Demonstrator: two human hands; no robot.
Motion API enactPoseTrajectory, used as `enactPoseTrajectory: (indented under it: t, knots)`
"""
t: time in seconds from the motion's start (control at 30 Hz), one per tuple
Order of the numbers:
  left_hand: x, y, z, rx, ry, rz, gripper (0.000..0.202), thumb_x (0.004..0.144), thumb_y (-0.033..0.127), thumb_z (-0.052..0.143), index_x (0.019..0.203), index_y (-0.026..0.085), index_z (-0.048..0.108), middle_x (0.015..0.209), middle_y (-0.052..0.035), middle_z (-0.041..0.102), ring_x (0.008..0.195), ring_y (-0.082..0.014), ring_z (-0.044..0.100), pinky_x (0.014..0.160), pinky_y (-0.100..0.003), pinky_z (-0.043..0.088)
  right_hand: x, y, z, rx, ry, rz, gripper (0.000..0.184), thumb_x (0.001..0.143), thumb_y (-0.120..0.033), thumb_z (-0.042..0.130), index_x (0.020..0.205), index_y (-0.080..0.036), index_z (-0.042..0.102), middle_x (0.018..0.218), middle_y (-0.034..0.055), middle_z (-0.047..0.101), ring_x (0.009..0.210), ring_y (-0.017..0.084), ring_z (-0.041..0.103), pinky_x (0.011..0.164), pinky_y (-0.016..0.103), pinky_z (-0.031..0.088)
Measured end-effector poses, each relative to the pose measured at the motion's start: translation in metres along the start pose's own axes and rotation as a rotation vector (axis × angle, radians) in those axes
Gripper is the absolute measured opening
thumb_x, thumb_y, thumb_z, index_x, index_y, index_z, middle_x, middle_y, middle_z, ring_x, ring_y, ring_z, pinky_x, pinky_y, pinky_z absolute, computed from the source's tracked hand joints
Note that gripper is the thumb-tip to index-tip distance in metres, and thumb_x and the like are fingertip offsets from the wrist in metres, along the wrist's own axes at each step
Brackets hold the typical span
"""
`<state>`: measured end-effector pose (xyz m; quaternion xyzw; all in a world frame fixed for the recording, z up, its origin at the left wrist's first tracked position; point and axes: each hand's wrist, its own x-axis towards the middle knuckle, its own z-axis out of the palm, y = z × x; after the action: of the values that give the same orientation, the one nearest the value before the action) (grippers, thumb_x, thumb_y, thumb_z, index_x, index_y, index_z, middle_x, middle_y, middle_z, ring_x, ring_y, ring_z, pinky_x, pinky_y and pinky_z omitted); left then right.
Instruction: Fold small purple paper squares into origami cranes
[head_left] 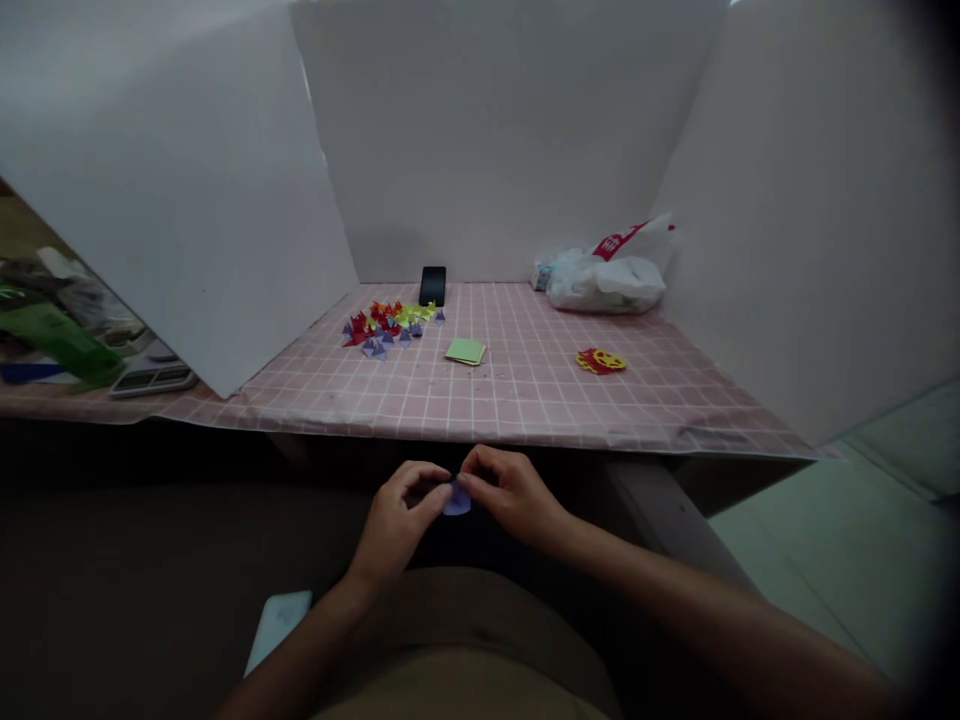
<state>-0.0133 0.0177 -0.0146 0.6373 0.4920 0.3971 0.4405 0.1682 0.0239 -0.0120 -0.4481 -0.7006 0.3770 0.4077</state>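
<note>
A small purple piece of paper (457,499) is pinched between my left hand (399,520) and my right hand (506,493), low in front of the table's near edge, above my lap. Both hands have their fingers closed on it. On the pink checked tablecloth (525,400) lie several small folded paper figures (386,326) in red, orange, yellow and purple at the back left, a stack of green square papers (466,351) in the middle, and a red and yellow paper cut-out (600,361) to the right.
A black phone (433,285) leans against the white back board. A white plastic bag (607,275) sits at the back right. White boards wall the table on three sides. A calculator (154,379) and clutter lie beyond the left board. A pale object (279,625) rests by my left arm.
</note>
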Motion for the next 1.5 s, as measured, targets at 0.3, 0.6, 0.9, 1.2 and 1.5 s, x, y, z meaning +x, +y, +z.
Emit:
enactPoseTrajectory:
  t: [0.3,0.6,0.9,1.2,1.5]
  knots:
    - [-0.002,0.008,0.004,0.195,0.013,-0.027,0.017,0.081,0.028,0.058,0.073,0.017,0.067,0.071,-0.0018,0.067,0.07,-0.0177,0.061,0.066,-0.027,0.043,-0.004,0.002,0.006,0.052,0.03,0.036,0.006,0.083,-0.019,0.058,0.078,-0.016,0.059,0.071,-0.0003,0.058,0.067,0.013,0.052,0.062,0.025,0.04]
    - [-0.006,0.003,0.012,0.118,0.035,-0.001,0.02,0.084,0.032,0.057,0.077,0.017,0.069,0.073,-0.0024,0.068,0.071,-0.0175,0.059,0.066,-0.026,0.043,-0.004,0.003,0.013,0.033,0.052,0.068,0.007,0.076,-0.009,0.056,0.072,-0.015,0.059,0.068,-0.0001,0.058,0.065,0.013,0.052,0.061,0.025,0.038]
    - [0.0,0.0,0.004,-0.323,-0.087,-0.254,0.025,0.076,0.04,0.069,0.078,0.015,0.071,0.076,-0.0034,0.067,0.074,-0.0176,0.06,0.069,-0.028,0.05,-0.004,0.003,0.01,0.078,0.021,0.07,0.005,0.077,-0.014,0.057,0.075,-0.015,0.061,0.07,0.0005,0.06,0.067,0.014,0.053,0.062,0.025,0.04]
    - [0.0,0.002,0.003,-0.383,-0.112,-0.306,0.025,0.071,0.038,0.075,0.075,0.014,0.069,0.073,-0.0024,0.064,0.071,-0.0151,0.058,0.067,-0.027,0.05,-0.006,-0.001,0.01,0.094,-0.003,0.091,0.009,0.081,-0.016,0.055,0.075,-0.016,0.062,0.072,0.0018,0.062,0.069,0.015,0.055,0.064,0.027,0.042]
    - [0.0,0.002,0.005,-0.33,-0.097,-0.274,0.021,0.069,0.034,0.074,0.07,0.014,0.066,0.064,0.0003,0.062,0.062,-0.0122,0.054,0.063,-0.025,0.042,-0.006,-0.003,0.01,0.164,-0.044,0.13,0.01,0.081,-0.018,0.054,0.076,-0.015,0.062,0.071,0.0017,0.061,0.068,0.014,0.053,0.064,0.027,0.041]
